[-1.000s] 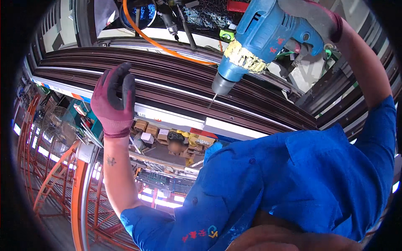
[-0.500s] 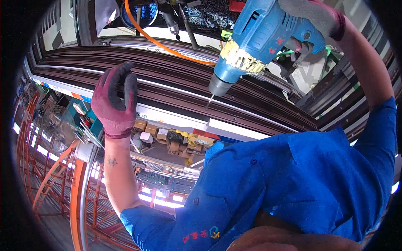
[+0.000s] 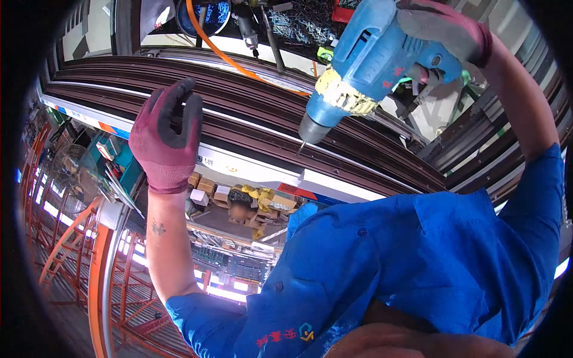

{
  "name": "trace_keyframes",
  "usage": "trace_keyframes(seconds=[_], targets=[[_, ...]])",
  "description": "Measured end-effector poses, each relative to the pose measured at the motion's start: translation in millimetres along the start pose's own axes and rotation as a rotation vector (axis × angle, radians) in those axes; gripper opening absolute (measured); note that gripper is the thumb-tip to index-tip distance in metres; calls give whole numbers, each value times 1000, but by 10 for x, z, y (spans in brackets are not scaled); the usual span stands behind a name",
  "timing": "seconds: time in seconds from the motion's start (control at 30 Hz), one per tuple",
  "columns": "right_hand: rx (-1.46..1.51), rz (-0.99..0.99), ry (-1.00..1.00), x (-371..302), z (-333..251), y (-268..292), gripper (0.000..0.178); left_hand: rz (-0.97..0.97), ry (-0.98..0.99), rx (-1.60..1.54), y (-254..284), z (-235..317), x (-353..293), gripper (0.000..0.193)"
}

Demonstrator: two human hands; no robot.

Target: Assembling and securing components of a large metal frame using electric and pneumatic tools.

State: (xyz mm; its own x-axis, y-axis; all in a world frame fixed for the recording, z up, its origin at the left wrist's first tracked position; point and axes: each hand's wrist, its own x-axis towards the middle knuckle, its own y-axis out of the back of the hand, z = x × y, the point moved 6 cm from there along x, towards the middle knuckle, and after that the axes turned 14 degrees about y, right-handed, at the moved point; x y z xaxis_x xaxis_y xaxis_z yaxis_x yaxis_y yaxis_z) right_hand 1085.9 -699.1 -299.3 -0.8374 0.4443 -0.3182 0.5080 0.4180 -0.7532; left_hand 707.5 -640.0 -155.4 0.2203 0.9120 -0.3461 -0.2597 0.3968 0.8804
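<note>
In my right hand point(image 3: 444, 27), gloved in maroon and grey, is a blue power drill point(image 3: 370, 56) with yellowed tape round its front. The chuck points down and left. Its thin drill bit point(image 3: 302, 145) meets the dark brown metal profile point(image 3: 250, 132); whether the tip is inside it I cannot tell. My left hand point(image 3: 167, 134), in a matching glove, is at the left part of the profile. Its fingers are bent, with a gap between them and the thumb and nothing visible in it.
Behind the profile lie a second tool with a dark chuck point(image 3: 247, 33), a pile of screws point(image 3: 301, 24) and a round tub point(image 3: 206, 21). An orange hose point(image 3: 218, 51) crosses there. Below are cardboard boxes point(image 3: 206, 184), orange racks point(image 3: 98, 268) and a person, partly seen.
The drill has shifted slightly, its chuck now nearer the profile and less of the bit showing. My left hand has stayed nearly in place, its fingers a little changed.
</note>
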Motion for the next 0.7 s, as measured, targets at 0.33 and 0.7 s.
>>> trace_keyframes(seconds=[0.33,0.7], targets=[[-41,-41,-82,17,145,36,62,3,43,-4,0,41,20,24],[-122,142,84,156,-113,-11,59,-21,-6,-45,5,-24,11,25]])
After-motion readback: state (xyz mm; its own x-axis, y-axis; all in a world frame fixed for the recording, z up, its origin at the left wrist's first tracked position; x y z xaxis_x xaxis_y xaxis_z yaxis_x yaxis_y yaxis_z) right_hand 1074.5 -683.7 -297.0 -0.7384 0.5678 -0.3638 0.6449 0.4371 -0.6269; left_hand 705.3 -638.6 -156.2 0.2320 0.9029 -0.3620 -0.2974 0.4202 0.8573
